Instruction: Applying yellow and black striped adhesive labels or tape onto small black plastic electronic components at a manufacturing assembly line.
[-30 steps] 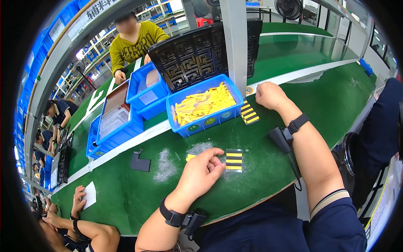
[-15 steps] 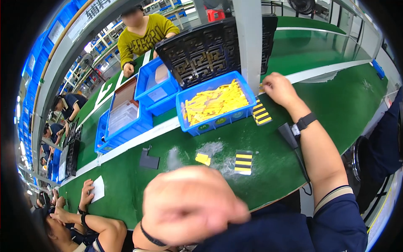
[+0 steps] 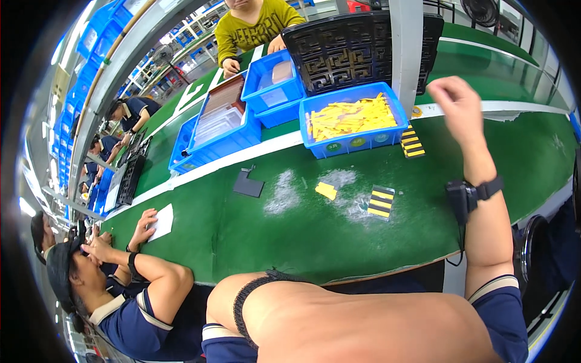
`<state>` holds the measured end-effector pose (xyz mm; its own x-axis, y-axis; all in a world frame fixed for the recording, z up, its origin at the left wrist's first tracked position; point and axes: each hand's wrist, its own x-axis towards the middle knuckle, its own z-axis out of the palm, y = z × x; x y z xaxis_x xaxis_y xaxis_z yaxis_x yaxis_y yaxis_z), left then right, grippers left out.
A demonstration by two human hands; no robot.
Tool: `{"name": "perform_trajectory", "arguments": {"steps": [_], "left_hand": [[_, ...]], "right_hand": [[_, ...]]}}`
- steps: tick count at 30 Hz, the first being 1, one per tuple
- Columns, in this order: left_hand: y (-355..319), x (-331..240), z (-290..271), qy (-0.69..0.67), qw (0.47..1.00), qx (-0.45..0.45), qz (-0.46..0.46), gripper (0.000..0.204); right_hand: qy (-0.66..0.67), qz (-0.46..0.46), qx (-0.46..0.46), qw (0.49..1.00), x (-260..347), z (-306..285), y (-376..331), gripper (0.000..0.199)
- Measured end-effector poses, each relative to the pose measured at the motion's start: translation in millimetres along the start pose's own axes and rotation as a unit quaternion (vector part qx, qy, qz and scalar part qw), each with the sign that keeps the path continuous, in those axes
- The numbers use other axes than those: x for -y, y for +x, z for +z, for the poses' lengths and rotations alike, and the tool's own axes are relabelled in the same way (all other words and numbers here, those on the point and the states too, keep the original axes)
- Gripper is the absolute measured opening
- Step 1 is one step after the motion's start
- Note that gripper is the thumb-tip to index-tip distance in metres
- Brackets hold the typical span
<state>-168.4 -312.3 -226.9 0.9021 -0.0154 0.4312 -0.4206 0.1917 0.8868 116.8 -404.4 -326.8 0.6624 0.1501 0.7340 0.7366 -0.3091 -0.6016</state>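
My left hand (image 3: 375, 323) fills the bottom middle, close up. A black braided band circles its wrist, and its fingers are hidden past the lower edge. My right hand (image 3: 458, 109) is raised above the right side of the table, near a small yellow ring (image 3: 417, 112) on the white strip. Its fingers are curled together and slightly blurred; whatever they may hold is hidden. Beside it stands a blue bin (image 3: 357, 145) of yellow strips (image 3: 351, 118). A black-and-yellow striped piece (image 3: 413, 145) lies against the bin, and another striped sheet (image 3: 380, 202) lies nearer.
A small yellow piece (image 3: 326, 191) and black L-shaped part (image 3: 248, 183) lie on the green table (image 3: 242, 236). Blue bins (image 3: 227, 142), a black molded tray (image 3: 339, 51) and a grey post (image 3: 405, 60) stand behind. Co-workers sit at left and across. A cabled black box (image 3: 461, 199) hangs at my right wrist.
My right hand has lifted away from the yellow ring near the bin's right end. My left hand has moved right and lower, closer up. The whole view has shifted.
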Motion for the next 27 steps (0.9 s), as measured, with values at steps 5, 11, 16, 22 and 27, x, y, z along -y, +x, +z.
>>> {"name": "perform_trajectory", "arguments": {"steps": [5,11,16,22,27], "left_hand": [[-19,5,21,0.011,0.998,0.057,-0.01,0.007],[-23,-3,37,0.006,0.988,0.151,-0.034,0.01],[-57,3,64,-0.002,0.972,0.228,-0.056,0.014],[-6,-36,-1,0.007,0.947,0.318,-0.05,0.018],[10,-38,-20,0.052,0.917,0.396,-0.015,0.021]], "right_hand": [[0.238,-0.206,-0.126,0.941,93,-54,-17,0.017],[0.226,-0.205,-0.032,0.952,121,-125,-53,0.04],[0.195,-0.19,-0.052,0.961,81,-166,-68,0.042],[0.164,-0.207,-0.077,0.961,75,-183,-74,0.044],[0.15,-0.262,-0.117,0.946,119,-124,-55,0.045]]}}
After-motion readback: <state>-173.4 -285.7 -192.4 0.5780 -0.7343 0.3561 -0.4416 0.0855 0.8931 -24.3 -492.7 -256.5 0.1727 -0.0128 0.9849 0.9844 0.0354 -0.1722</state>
